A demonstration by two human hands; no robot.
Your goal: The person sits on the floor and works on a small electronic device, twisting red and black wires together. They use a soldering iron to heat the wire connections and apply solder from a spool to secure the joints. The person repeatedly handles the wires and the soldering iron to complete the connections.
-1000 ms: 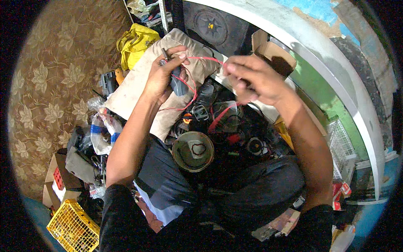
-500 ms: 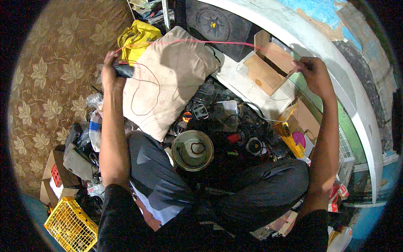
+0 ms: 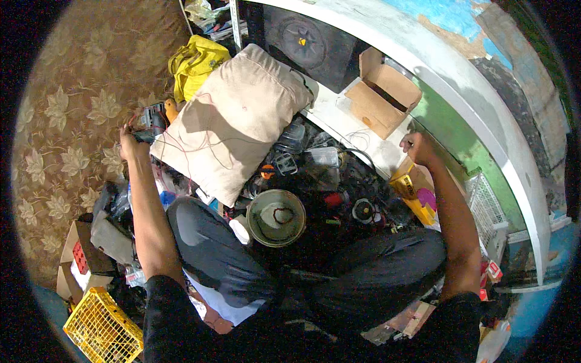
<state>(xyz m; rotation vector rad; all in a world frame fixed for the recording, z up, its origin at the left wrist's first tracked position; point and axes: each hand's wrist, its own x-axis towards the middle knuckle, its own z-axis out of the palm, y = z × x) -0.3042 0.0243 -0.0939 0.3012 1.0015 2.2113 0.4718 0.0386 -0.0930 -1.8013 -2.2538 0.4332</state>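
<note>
Beside the cushion's left edge, my left hand is closed around a thin red and dark wire, which trails in loose loops over the beige cushion. A dark piece shows at its palm, too blurred to name. Just beyond it lie a grey boxy device and an orange object. On the far right, my right hand is closed with fingertips pinched, above the white ledge and near an open cardboard box. Whatever is in its pinch is too small to make out.
In front of my crossed legs stands a round bucket amid dark clutter and plastic containers. A yellow bag and a speaker are at the back. A yellow crate sits lower left; a yellow carton is near my right forearm.
The red wire, stretched between both hands earlier, now hangs slack across the cushion. My left hand has moved left and nearer; my right hand has come down and slightly inward.
</note>
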